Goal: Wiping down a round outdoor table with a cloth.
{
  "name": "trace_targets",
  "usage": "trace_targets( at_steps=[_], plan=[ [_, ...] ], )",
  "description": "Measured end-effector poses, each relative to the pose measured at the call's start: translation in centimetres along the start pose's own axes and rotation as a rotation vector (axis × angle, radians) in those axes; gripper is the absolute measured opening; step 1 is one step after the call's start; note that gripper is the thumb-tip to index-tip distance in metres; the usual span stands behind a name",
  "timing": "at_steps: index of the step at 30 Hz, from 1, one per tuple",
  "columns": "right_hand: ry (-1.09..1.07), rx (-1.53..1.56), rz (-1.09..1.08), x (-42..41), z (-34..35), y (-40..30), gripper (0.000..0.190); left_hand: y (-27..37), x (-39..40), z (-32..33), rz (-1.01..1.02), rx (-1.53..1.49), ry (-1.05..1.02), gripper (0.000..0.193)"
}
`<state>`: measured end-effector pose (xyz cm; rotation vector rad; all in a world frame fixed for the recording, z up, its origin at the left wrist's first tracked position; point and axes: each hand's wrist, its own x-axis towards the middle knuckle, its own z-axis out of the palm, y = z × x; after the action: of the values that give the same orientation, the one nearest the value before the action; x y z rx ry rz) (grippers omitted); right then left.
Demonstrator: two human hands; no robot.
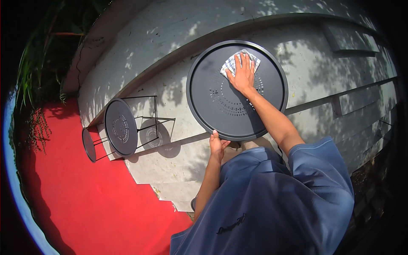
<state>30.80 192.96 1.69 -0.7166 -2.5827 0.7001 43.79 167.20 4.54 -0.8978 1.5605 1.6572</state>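
A large round dark metal tabletop (pixel 210 98) with a raised rim and rings of small punched holes lies in front of me. My right hand (pixel 243 75) presses a checked cloth (pixel 228 65) flat on its upper part, the fingers spread over the cloth. At the tabletop's near edge, my left hand (pixel 218 145) grips the rim, with the thumb on top and the fingers mostly beneath. What bears the tabletop from below is hidden.
To the left stands a dark metal stand with a round perforated top (pixel 121 127) and a smaller round disc (pixel 89 145). Pale concrete steps (pixel 165 165) border a red floor (pixel 95 197). Concrete blocks (pixel 353 41) lie at right, plants (pixel 38 67) at upper left.
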Motion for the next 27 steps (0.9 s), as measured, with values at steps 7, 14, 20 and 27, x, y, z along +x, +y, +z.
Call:
trace_targets(
  at_steps=[7, 14, 20, 27],
  plan=[
    [-0.360, 0.151, -0.491, -5.4, 4.5, -9.7, 0.070, -0.6, 0.5, -0.5, 0.006, -0.024, 0.043, 0.038],
    [-0.407, 0.193, -0.560, -5.8, 2.5, -5.7, 0.069, 1.5, 0.2, -0.3, 0.139, 0.403, 0.067, 0.031],
    [-0.135, 0.053, -0.115, -4.0, -3.6, 2.9, 0.067, 3.3, 4.4, -1.0, 0.156, 0.589, 0.109, 0.038],
    [-0.118, -0.023, 0.074, -10.9, -10.1, 8.2, 0.070, 2.4, 4.7, 0.1, 0.346, 0.410, 0.092, 0.052]
  ],
)
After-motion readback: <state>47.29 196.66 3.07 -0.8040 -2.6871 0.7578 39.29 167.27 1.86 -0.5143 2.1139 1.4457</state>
